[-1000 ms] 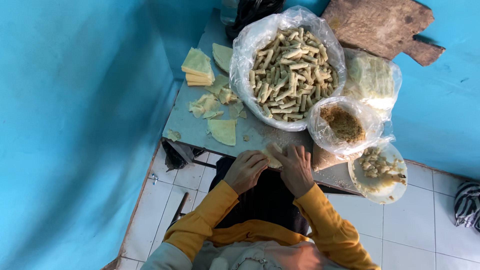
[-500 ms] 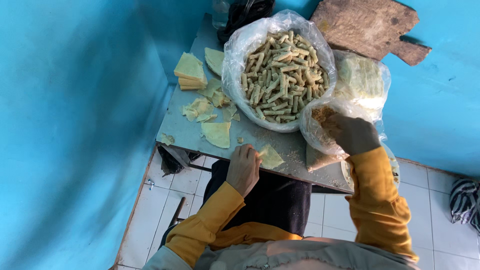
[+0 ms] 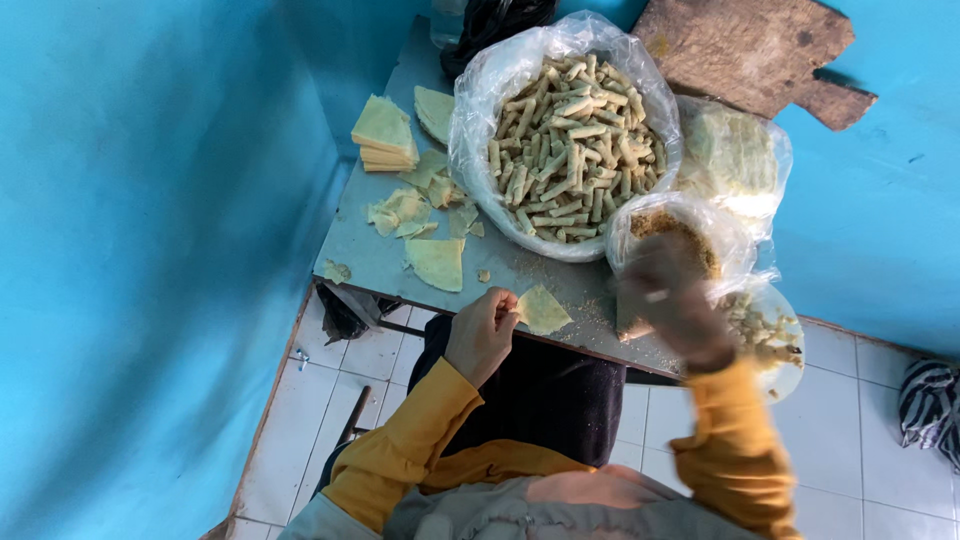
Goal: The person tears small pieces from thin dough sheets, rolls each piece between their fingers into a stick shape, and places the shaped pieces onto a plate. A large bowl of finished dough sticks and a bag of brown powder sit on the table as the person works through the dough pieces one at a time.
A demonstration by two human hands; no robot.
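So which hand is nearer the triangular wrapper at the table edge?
Left. The left hand touches the wrapper at its left corner; the right hand is off to its right, blurred, by the small filling bag.

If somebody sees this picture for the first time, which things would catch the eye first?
First, the big bag of rolls at the table's far side, against bright blue walls. Next, the left hand pinching a thin wrapper at the near edge, while the blurred right hand hovers by the filling bowl.
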